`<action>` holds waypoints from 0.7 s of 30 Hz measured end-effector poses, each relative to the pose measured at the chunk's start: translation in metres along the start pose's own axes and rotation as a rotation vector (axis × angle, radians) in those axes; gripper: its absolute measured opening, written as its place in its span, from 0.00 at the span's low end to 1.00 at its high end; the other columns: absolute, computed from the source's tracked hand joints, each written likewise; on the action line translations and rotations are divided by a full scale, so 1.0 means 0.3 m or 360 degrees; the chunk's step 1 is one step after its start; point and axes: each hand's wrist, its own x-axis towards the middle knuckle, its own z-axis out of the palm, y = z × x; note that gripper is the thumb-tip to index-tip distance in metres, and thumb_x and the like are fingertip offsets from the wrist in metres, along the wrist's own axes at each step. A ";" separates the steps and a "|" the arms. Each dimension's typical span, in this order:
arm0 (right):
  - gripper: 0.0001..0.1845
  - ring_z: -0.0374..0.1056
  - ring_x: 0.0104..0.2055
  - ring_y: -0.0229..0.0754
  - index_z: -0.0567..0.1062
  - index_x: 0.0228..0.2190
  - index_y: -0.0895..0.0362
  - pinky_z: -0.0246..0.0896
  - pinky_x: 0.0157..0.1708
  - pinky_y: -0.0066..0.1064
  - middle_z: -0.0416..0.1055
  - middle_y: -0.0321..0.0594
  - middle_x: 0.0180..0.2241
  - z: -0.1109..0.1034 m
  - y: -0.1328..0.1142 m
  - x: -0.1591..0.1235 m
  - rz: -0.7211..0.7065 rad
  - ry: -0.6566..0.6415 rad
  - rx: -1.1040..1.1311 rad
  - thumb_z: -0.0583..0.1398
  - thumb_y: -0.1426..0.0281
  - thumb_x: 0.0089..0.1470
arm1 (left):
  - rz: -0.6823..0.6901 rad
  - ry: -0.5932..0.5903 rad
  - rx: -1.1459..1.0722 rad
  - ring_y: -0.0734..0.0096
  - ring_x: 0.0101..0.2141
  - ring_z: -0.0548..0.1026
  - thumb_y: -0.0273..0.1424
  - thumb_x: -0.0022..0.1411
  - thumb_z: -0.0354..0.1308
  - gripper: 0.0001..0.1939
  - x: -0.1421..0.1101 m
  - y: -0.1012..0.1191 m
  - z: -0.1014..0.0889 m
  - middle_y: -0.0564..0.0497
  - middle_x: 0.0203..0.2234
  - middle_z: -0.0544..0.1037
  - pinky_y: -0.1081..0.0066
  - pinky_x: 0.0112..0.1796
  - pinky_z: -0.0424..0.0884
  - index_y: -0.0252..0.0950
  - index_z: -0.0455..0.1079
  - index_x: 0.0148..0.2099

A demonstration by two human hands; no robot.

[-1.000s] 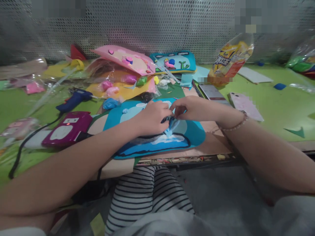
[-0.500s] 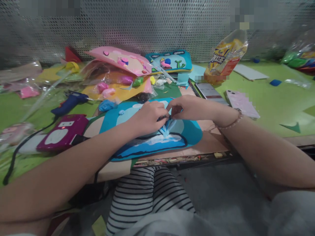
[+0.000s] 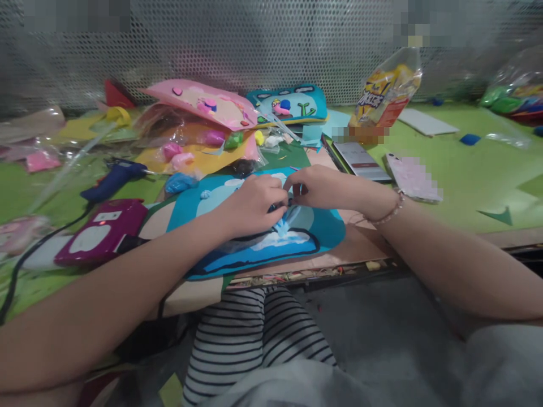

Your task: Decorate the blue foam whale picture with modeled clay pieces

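A blue foam sheet (image 3: 331, 229) lies before me at the table's front edge, with a pale blue middle, white patches and a black clay outline. My left hand (image 3: 257, 204) rests over its middle, fingers curled together. From the right, my right hand (image 3: 318, 185) meets it, thumb and fingers bent into a pinch. Something small and dark shows between the fingertips, too hidden to name. Just below them a light blue clay shape (image 3: 281, 227) fans out above the white patch. A small pale blue clay lump (image 3: 205, 194) sits on the sheet's left part.
To the left are a purple box (image 3: 104, 232) with a cord and a blue glue gun (image 3: 112, 180). Behind lie bagged clay lumps (image 3: 180, 155), a pink decorated piece (image 3: 203, 104) and a teal decorated case (image 3: 292, 104). Two phones (image 3: 413, 176) and a yellow snack bag (image 3: 377, 99) stand right.
The view has shifted slightly, so the table things sit a little further left. Both hands stay together over the sheet, with only slight finger movement.
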 end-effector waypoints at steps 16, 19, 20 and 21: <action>0.12 0.60 0.26 0.34 0.77 0.38 0.60 0.48 0.26 0.26 0.73 0.39 0.28 0.001 -0.008 -0.008 -0.0038 0.0043 -0.0040 0.59 0.75 0.50 | 0.0206 -0.0062 0.0332 0.65 0.33 0.68 0.29 0.64 0.48 0.13 -0.010 0.016 -0.022 0.47 0.30 0.72 0.64 0.33 0.56 0.35 0.70 0.31; 0.11 0.58 0.25 0.34 0.76 0.37 0.59 0.46 0.25 0.27 0.72 0.38 0.28 0.011 0.003 -0.006 -0.0096 0.0065 -0.0047 0.59 0.75 0.49 | 0.0223 -0.0059 0.0366 0.65 0.33 0.68 0.29 0.65 0.48 0.13 -0.013 0.017 -0.024 0.47 0.30 0.72 0.64 0.33 0.56 0.35 0.70 0.31; 0.12 0.58 0.25 0.34 0.76 0.37 0.59 0.46 0.25 0.27 0.72 0.38 0.28 0.013 0.006 -0.006 -0.0107 0.0075 -0.0046 0.58 0.75 0.49 | 0.0227 -0.0061 0.0369 0.65 0.34 0.68 0.29 0.65 0.47 0.13 -0.013 0.017 -0.024 0.47 0.30 0.72 0.64 0.34 0.56 0.35 0.70 0.31; 0.12 0.58 0.25 0.34 0.76 0.37 0.59 0.46 0.25 0.27 0.72 0.39 0.28 0.015 0.009 -0.005 -0.0112 0.0081 -0.0044 0.58 0.75 0.49 | 0.0231 -0.0064 0.0370 0.65 0.34 0.68 0.29 0.65 0.47 0.13 -0.014 0.017 -0.024 0.47 0.30 0.72 0.64 0.34 0.56 0.35 0.70 0.31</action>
